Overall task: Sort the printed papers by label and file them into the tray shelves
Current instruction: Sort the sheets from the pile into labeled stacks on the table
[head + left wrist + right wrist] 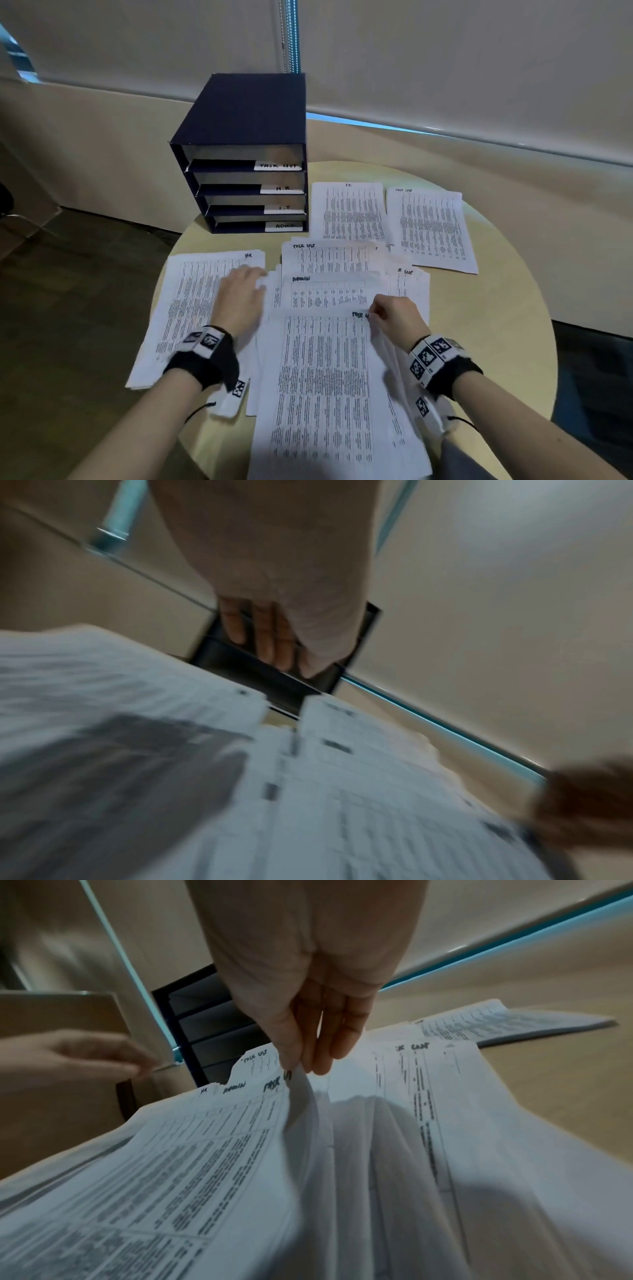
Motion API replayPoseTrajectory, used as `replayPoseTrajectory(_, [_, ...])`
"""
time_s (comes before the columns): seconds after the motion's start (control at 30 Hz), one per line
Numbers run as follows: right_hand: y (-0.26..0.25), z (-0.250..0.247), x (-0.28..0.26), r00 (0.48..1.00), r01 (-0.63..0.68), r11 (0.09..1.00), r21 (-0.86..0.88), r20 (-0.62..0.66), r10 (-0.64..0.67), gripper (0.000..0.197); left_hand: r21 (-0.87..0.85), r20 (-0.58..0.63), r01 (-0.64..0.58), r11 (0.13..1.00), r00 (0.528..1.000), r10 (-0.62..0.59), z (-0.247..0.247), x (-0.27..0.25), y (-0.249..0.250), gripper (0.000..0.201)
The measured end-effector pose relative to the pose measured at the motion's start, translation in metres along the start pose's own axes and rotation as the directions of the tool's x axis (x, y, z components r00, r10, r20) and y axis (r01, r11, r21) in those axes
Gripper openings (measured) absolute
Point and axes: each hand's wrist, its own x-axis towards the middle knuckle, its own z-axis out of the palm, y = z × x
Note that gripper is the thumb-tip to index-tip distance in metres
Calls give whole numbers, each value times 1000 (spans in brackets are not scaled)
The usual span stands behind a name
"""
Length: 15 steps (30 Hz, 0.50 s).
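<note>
On the round counter [496,308], at 12 o'clock: dark tray shelves [241,154], four slots labelled TASK LIST, H.R., I.T., ADMIN. At 2 o'clock: two sorted piles, I.T. pile [351,212] and TASK LIST pile [431,229], just beside each other. At 9 o'clock: HR pile [191,308], with the left hand [239,301] flat on it, fingers straight. Centre to 6 o'clock: loose unsorted papers [329,270]. The right hand [397,317] pinches the top-right corner of the TASK LIST sheet [325,394], thumb against fingers [322,1042], lifting that corner.

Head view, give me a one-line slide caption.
Right hand pinches a task list sheet corner beside the labelled tray shelves.
</note>
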Motion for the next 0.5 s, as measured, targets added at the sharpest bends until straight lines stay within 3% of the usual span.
replayPoseTrajectory(0.07, [-4,-2,0,999,45,997,-60,19,-44,9,-69,145,-203,977,967,211,18,2,31,27])
replayPoseTrajectory(0.13, [-6,-4,-1,997,80,991,-110,31,-77,9,-69,312,-294,953,901,301,34,9,50,28])
replayPoseTrajectory(0.2, [-8,-6,-3,994,100,984,-149,47,-94,9,-52,404,-350,935,849,340,40,17,64,25])
replayPoseTrajectory(0.3, [-7,-5,-5,995,86,984,-154,66,-77,7,-18,390,-401,916,841,375,43,23,72,16])
replayPoseTrajectory(0.5, [0,-1,-4,997,78,993,-84,27,-76,13,-21,437,-387,922,826,357,50,20,67,32])
